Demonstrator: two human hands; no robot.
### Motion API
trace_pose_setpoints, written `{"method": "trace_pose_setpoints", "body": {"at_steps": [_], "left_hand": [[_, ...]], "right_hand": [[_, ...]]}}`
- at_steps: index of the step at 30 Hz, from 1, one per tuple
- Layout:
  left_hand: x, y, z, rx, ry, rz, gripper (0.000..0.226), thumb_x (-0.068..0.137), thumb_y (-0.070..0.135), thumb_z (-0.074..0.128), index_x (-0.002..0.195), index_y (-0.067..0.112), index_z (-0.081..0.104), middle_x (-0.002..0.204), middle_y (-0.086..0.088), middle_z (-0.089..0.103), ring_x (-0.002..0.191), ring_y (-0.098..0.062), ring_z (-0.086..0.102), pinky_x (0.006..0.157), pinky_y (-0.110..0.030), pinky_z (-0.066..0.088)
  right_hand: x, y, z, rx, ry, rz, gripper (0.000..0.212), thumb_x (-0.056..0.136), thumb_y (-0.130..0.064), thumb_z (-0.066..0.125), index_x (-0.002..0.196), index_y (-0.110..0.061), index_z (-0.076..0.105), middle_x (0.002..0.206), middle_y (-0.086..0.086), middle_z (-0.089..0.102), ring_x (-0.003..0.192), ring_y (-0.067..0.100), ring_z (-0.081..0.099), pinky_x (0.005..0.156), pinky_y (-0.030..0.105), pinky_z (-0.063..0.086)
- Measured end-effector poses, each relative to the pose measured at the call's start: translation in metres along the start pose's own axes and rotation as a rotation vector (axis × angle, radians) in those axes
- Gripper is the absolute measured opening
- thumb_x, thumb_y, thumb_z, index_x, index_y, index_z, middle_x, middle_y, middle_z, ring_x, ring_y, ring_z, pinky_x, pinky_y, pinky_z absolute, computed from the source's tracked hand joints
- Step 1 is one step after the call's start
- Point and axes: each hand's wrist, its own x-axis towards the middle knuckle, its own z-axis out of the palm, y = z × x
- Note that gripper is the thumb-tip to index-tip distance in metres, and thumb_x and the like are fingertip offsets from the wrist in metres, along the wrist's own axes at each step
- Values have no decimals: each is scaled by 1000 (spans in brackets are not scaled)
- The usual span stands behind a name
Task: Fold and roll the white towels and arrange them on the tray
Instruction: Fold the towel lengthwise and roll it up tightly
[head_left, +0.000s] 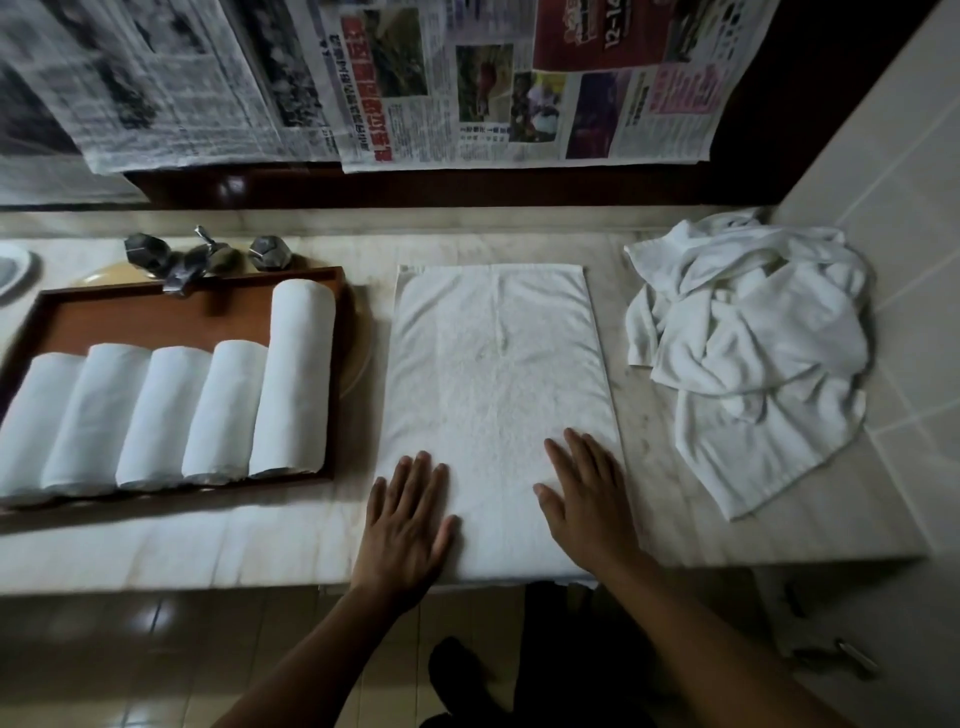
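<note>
Both your palms press flat, fingers straight: left hand (404, 519) and right hand (587, 499) on the nubby rectangular towel (493, 374). Left of it, five smooth rolls (223, 410) fill the wooden tray (156, 312); right of it, a crumpled heap (748, 353).

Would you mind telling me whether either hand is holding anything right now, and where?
Nothing is held. The left hand and right hand lie flat, fingers straight, pressing the near end of the folded towel.

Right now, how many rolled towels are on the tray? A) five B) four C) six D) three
A: five rolled towels lie side by side on the tray.
</note>
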Motion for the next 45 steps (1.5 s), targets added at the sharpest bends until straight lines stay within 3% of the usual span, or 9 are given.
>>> {"method": "trace_pose_setpoints", "body": {"at_steps": [4,7,11,17,29,34,37,42,45], "left_hand": [[2,3,-5,-19,4,-38,72,100,57,36,162,23,26,171,-4,15,158,-25,10,125,-48,10],[13,11,-13,4,5,-106,74,89,58,47,149,16,46,159,-8,41,148,-31,35,115,-52,31],[41,31,-27,-41,78,-205,52,89,48,57,130,17,61,134,-3,55,129,-29,48,102,-45,41],[104,94,-33,-146,180,-256,48,88,33,68,133,19,57,138,-7,52,126,-31,47,96,-45,45],[171,194,-3,-341,117,-321,61,95,39,63,150,26,38,146,1,42,129,-20,42,105,-34,41],[183,205,9,-250,56,-266,49,96,37,59,142,27,46,146,2,44,128,-24,43,100,-37,45],[187,213,13,-168,43,-280,45,96,47,49,136,27,50,147,0,43,128,-27,44,101,-40,46],[207,231,11,-84,25,-345,59,81,70,46,115,23,58,122,-3,54,102,-29,51,82,-44,49],[218,239,10,-71,0,-346,49,78,61,56,108,22,57,109,-3,54,93,-29,52,73,-43,50]], "right_hand": [[18,6,-13,25,-40,-4,53,93,-54,57,138,-25,61,148,4,50,133,29,46,106,48,43],[40,13,-30,109,-64,-19,34,96,-43,60,124,-25,69,126,-1,60,115,26,55,94,44,48],[82,32,-40,250,-52,-31,23,94,-31,64,113,-22,72,111,-2,66,104,27,61,89,42,52],[183,73,-54,287,-68,16,22,97,-27,62,115,-16,70,112,11,66,106,36,61,94,46,51],[346,107,-64,228,-181,150,48,104,-24,55,148,-6,45,148,19,41,131,39,49,109,42,42],[368,114,-57,228,-240,140,23,99,-26,62,117,-11,61,132,14,47,113,35,58,97,34,45],[381,118,-65,237,-274,102,21,98,-29,62,111,-13,61,123,13,61,115,34,58,93,35,46],[397,125,-96,408,-200,124,10,92,-23,60,102,-23,60,96,3,67,91,25,61,82,34,51],[397,129,-107,460,-214,100,11,92,-18,56,97,-24,64,79,-1,65,78,21,62,67,28,45]]}}
